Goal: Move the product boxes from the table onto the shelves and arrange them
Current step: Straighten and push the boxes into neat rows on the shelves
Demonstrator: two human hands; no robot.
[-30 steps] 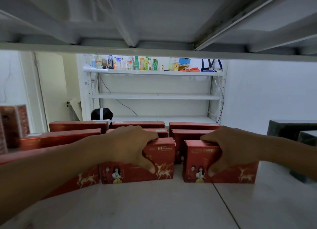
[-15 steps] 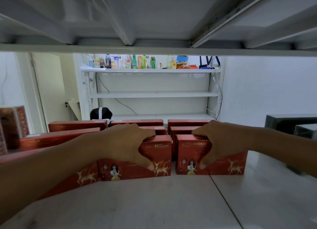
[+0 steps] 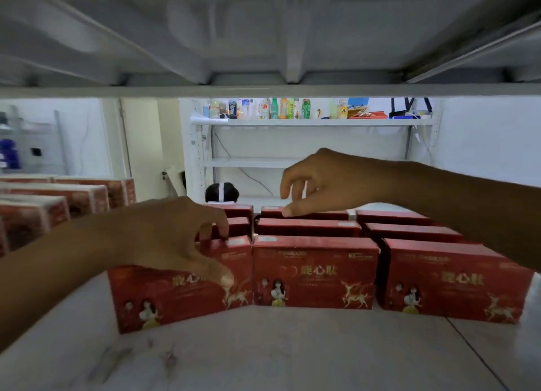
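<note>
Arranging step: left hand (image 3: pixel 164 238) grips the skewed front-left box (image 3: pixel 167 303); right hand (image 3: pixel 328 180) hovers relaxed, empty. Next: square it against the middle box (image 3: pixel 314 273).

Nine red boxes (image 3: pixel 313 270) in three rows; two hands (image 3: pixel 164 238).

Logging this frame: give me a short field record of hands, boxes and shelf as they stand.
Left hand: grips the left front box, fingers over its top, thumb on its front face
Right hand: raised over the rear rows, fingers loosely curled, holding nothing
Front row: left front box, middle front box, right front box, upright on the shelf board
Gaps: left and middle touch; right stands apart
</note>
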